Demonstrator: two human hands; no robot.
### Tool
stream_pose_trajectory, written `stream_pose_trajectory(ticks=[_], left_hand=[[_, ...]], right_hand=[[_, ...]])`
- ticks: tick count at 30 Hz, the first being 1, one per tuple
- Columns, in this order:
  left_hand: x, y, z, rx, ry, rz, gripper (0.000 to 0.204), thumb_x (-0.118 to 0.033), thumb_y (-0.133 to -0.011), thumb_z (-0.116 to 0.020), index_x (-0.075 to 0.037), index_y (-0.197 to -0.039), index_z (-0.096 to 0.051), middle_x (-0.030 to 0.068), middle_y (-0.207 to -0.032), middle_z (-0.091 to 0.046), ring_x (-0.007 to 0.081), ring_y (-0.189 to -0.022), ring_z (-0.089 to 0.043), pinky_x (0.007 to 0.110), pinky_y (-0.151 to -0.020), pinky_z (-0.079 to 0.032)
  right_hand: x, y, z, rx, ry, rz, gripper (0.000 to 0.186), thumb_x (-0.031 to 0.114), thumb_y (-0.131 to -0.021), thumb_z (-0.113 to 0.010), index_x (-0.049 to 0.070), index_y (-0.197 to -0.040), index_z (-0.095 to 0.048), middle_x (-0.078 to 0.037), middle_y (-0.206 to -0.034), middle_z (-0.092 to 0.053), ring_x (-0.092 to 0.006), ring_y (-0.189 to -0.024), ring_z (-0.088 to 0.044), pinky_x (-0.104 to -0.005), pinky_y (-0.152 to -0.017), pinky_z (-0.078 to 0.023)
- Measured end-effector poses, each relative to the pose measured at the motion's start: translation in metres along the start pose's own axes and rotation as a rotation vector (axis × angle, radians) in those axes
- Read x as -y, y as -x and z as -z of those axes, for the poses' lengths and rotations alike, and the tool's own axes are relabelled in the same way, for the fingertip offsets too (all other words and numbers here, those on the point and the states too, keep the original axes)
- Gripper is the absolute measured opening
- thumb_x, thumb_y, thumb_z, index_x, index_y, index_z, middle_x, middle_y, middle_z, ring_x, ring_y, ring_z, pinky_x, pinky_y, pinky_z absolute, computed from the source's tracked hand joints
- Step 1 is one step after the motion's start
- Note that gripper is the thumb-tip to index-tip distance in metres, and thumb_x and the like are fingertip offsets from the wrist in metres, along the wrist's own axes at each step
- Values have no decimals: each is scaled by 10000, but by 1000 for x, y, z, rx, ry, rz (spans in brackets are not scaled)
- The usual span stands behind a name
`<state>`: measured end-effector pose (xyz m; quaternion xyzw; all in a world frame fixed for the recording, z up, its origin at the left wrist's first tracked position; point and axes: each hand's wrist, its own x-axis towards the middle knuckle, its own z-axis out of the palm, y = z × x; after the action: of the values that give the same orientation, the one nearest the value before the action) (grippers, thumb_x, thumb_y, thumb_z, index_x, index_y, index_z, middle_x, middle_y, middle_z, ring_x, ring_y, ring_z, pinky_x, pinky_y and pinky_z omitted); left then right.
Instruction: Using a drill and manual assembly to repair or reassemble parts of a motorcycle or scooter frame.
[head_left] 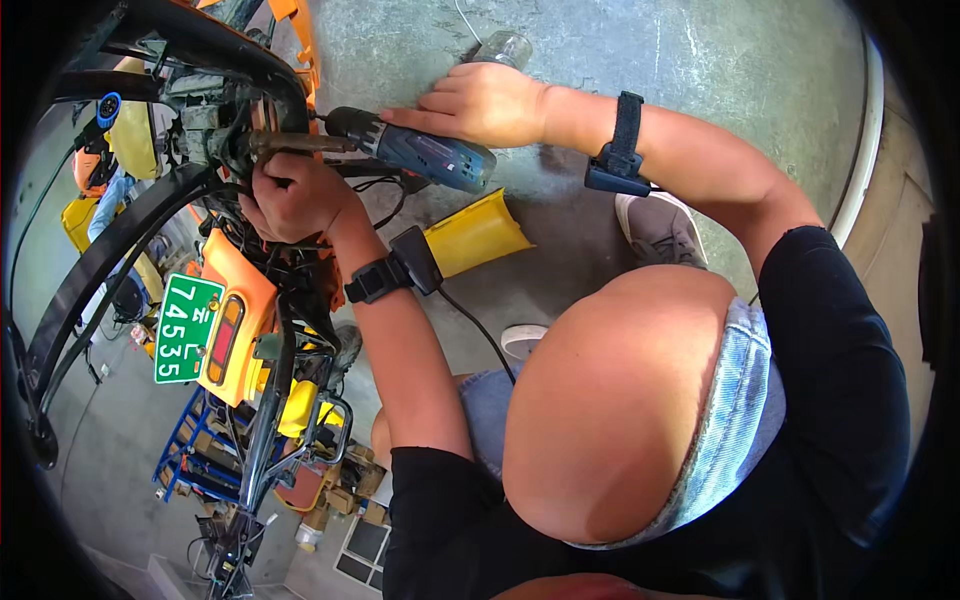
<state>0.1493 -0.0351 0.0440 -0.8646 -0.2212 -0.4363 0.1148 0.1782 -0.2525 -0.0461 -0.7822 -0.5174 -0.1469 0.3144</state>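
Note:
My right hand (478, 105) is closed on a blue cordless drill (435, 157), one finger stretched along its upper side. The drill lies level, its black chuck (350, 126) pointing left at the dark frame (225, 40) of an orange vehicle. A thin bit reaches from the chuck to the frame parts. Just below the chuck, my left hand (295, 198) is closed by a brownish metal bar (305, 143) at the frame. Its fingertips are partly hidden, so what they grip is unclear. Both wrists wear black straps with small boxes.
A curved yellow panel (480, 235) is below the drill. The vehicle's orange tail (240, 260) bears a green plate (190, 328). Beyond the drill, a greyish cylinder (503, 48) is on the concrete floor. Cartons (340, 500) and a blue rack (185, 440) are at lower left. My bent knee (620, 400) is close.

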Motion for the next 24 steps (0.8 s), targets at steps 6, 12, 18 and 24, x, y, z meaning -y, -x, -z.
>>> stream_pose_trajectory(ticks=[6,12,18,24], left_hand=[[2,-1,0,-5,-5,-6,309,-287,-841,-487,-116,-783,-739,81,-825,-708,341,-956,-631,469,-823,-469],[-1,0,-3,4,15,12,308,-285,-836,-483,-124,-791,-742,73,-835,-711,336,-969,-628,466,-842,-459],[0,0,-1,10,0,8,314,-298,-831,-483,-129,-797,-746,66,-846,-713,330,-970,-628,472,-842,-456],[2,0,1,19,29,17,302,-282,-813,-504,-92,-802,-739,74,-832,-710,338,-988,-615,468,-867,-435]], right_hand=[[-6,0,-4,-27,36,41,643,150,-787,-514,144,-1420,-403,1,-797,-508,-158,-757,-573,-274,-701,-479],[-34,-2,-1,-33,81,150,634,146,-786,-513,142,-1413,-420,0,-793,-503,-158,-749,-567,-274,-709,-478],[-45,-6,2,-68,-61,163,622,140,-790,-528,169,-1403,-424,-29,-720,-522,-222,-679,-599,-339,-643,-509],[-40,-10,6,-32,-95,151,616,128,-798,-529,154,-1402,-417,-48,-781,-555,-242,-725,-617,-357,-675,-508]])
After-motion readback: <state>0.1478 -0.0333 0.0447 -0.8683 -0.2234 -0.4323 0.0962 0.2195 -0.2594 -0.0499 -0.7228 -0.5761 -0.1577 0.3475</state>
